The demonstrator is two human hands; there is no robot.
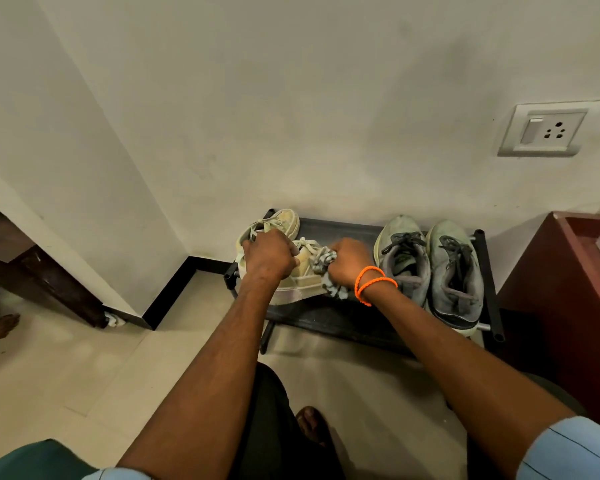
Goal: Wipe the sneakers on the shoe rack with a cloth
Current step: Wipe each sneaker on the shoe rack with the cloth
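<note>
Left hand (269,254) grips the near cream sneaker (302,275) on the rack (343,317), right hand (349,263) fisted round the cloth (323,259) against its side.

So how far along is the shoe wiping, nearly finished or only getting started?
Probably early. In hand: the left hand grips one cream sneaker while the right hand rubs a bunched cloth against its side. The other cream sneaker sits behind it on the rack. The grey pair still looks dusty, so that seems left. Nothing looks clearly finished.
</note>
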